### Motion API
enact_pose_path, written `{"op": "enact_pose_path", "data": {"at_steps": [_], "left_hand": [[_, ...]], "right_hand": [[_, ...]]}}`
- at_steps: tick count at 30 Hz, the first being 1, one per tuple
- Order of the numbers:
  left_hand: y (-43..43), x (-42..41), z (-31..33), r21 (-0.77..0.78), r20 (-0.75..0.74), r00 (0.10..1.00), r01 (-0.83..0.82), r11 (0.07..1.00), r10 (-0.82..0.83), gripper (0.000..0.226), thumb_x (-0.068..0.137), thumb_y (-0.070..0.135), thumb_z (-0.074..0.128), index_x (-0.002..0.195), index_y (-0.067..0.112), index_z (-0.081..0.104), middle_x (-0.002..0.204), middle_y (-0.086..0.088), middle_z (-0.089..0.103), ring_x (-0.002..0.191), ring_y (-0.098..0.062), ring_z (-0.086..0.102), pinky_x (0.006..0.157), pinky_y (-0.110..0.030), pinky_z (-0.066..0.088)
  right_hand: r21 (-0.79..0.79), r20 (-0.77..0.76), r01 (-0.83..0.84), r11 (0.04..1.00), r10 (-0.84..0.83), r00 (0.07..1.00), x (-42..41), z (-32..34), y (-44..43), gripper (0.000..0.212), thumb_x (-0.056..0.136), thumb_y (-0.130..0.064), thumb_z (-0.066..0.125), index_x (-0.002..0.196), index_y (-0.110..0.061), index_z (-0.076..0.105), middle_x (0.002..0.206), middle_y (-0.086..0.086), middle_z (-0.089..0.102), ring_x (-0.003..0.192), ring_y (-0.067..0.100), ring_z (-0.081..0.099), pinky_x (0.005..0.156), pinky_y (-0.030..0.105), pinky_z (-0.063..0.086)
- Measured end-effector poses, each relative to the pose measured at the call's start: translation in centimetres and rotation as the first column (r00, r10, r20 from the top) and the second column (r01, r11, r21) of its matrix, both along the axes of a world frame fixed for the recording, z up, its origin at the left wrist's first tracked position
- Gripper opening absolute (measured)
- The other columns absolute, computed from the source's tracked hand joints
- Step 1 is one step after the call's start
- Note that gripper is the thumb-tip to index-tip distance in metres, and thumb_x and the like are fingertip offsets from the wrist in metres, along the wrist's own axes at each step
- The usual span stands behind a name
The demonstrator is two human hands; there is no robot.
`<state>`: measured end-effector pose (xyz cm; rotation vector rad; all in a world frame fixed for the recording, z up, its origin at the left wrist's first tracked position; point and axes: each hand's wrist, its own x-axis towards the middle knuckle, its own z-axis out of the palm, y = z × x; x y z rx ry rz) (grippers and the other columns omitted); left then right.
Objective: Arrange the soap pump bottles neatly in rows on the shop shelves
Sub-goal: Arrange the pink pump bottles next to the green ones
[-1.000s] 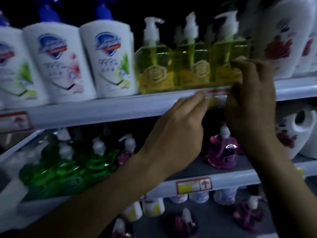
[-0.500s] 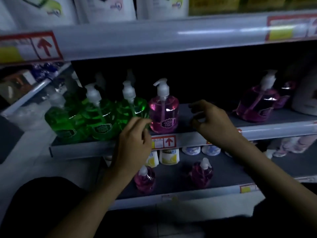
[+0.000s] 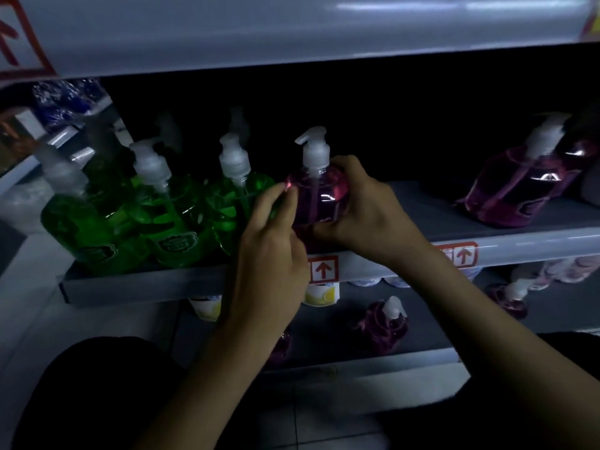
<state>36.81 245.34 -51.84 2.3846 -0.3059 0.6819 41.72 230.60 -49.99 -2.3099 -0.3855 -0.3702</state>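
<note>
While the green bottles (image 3: 175, 222) crowd the left end of the middle shelf (image 3: 146, 284), rounded and squat, their clear plastic glossy and filled with bright liquid, each wears a white ribbed pump above a short neck. A raised emblem shows low on the front of two of them. More green bottles stand behind in shadow, too dim to count.

Just right of that group stands the pink bottle (image 3: 319, 193), the same domed shape in clear plastic, its liquid rose-coloured, its white pump head (image 3: 313, 147) with the spout turned left. It sits near the shelf's front edge, close beside the last green bottle.

The left hand (image 3: 269, 254) comes up from below with its fingers bent, the tips closed against the bottle's left shoulder; the thumb's place I cannot make out. The right hand (image 3: 367, 216) wraps it from the other side, fingers curled round the right shoulder and back, thumb laid across the lower front. Both hands hold it firmly, with little gap left.

Below the hands a price tag (image 3: 323, 269) with a red arrow sits on the smooth grey shelf lip. Farther right, well apart, darker pink bottles (image 3: 513, 190) stand on the same matte shelf. A small purple bottle (image 3: 386, 323) rests on the lower shelf (image 3: 438, 323).
</note>
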Motion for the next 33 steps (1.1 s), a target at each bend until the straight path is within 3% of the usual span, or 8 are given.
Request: {"op": "enact_pose_path", "data": {"at_steps": [7, 11, 15, 23, 26, 28, 31, 33], "left_hand": [[1.6, -0.7, 0.7, 0.071, 0.041, 0.994, -0.104, 0.992, 0.101, 0.049, 0.085, 0.003, 0.061, 0.132, 0.007, 0.054, 0.145, -0.006, 0.035, 0.099, -0.003, 0.042, 0.083, 0.004, 0.032], [2.3, -0.6, 0.4, 0.06, 0.028, 0.993, -0.119, 0.991, 0.118, 0.051, 0.083, 0.008, 0.063, 0.133, 0.014, 0.054, 0.14, -0.002, 0.032, 0.087, 0.003, 0.038, 0.072, -0.003, 0.029], [2.3, -0.6, 0.0, 0.07, 0.039, 0.992, -0.121, 0.99, 0.119, 0.054, 0.082, 0.009, 0.064, 0.134, 0.015, 0.053, 0.14, 0.0, 0.03, 0.085, 0.0, 0.042, 0.067, -0.013, 0.04], [2.3, -1.6, -0.9, -0.052, 0.137, 0.988, -0.059, 0.997, 0.065, 0.026, 0.086, 0.019, 0.047, 0.102, 0.012, 0.066, 0.109, 0.004, 0.049, 0.079, -0.004, 0.05, 0.067, -0.012, 0.042], [2.3, -3.5, -4.5, -0.026, -0.081, 0.997, 0.009, 1.0, -0.011, 0.012, 0.083, 0.019, 0.049, 0.077, 0.017, 0.059, 0.084, 0.005, 0.056, 0.066, -0.012, 0.056, 0.059, -0.026, 0.043], [3.1, -4.5, -9.0, 0.256, -0.365, 0.931, 0.078, 0.963, 0.022, 0.007, 0.083, 0.021, 0.053, 0.083, 0.019, 0.059, 0.089, 0.002, 0.062, 0.076, -0.02, 0.062, 0.063, -0.029, 0.045], [5.7, -4.5, -15.6, 0.364, -0.741, 0.658, 0.227, 0.903, 0.134, 0.03, 0.087, 0.027, 0.055, 0.116, 0.021, 0.06, 0.119, -0.005, 0.064, 0.107, -0.027, 0.062, 0.085, -0.033, 0.05], [8.6, -3.9, -18.4, 0.342, -0.834, 0.527, 0.264, 0.902, 0.162, 0.035, 0.086, 0.032, 0.057, 0.12, 0.021, 0.059, 0.123, -0.006, 0.062, 0.114, -0.026, 0.059, 0.093, -0.037, 0.049]], "right_hand": [[-0.131, -0.038, 0.096, 0.987, -0.102, 0.994, 4.2, 0.7, -2.0, 0.049, 0.063, -0.03, 0.077, 0.107, -0.011, 0.064, 0.102, 0.009, 0.065, 0.1, 0.027, 0.057, 0.077, 0.021, 0.039], [-0.076, -0.127, 0.084, 0.994, -0.094, 0.988, 6.2, 0.3, -1.1, 0.021, 0.071, -0.019, 0.078, 0.089, -0.012, 0.07, 0.068, -0.008, 0.055, 0.062, 0.003, 0.052, 0.051, 0.001, 0.036], [0.059, -0.19, 0.036, 0.998, -0.024, 0.982, 7.2, -0.3, 0.2, 0.017, 0.079, -0.016, 0.075, 0.091, -0.019, 0.064, 0.07, -0.012, 0.051, 0.064, 0.001, 0.049, 0.049, -0.001, 0.037], [-0.021, -0.031, 0.166, 0.986, -0.167, 0.985, 6.5, -0.9, 0.9, 0.022, 0.082, -0.026, 0.068, 0.085, -0.005, 0.064, 0.077, 0.003, 0.062, 0.074, 0.016, 0.059, 0.058, 0.021, 0.039], [0.228, 0.319, 0.107, 0.968, -0.178, 0.931, 1.1, -0.8, 1.2, 0.017, 0.085, -0.021, 0.058, 0.089, -0.006, 0.064, 0.081, 0.002, 0.061, 0.072, 0.012, 0.057, 0.063, 0.023, 0.042], [0.08, 0.387, -0.165, 0.983, 0.122, 0.914, -3.6, -2.0, 1.7, 0.012, 0.085, -0.017, 0.054, 0.082, -0.01, 0.063, 0.069, -0.005, 0.055, 0.061, 0.009, 0.051, 0.059, 0.024, 0.039], [-0.253, 0.133, -0.499, 0.829, 0.54, 0.831, -8.6, -6.4, 2.6, 0.014, 0.082, -0.025, 0.052, 0.076, -0.016, 0.062, 0.068, 0.002, 0.062, 0.06, 0.024, 0.058, 0.052, 0.03, 0.042], [-0.479, -0.157, -0.555, 0.68, 0.555, 0.817, -9.6, -10.0, 3.9, 0.025, 0.083, -0.037, 0.042, 0.084, -0.021, 0.062, 0.081, 0.005, 0.068, 0.071, 0.03, 0.064, 0.057, 0.034, 0.047]]}}
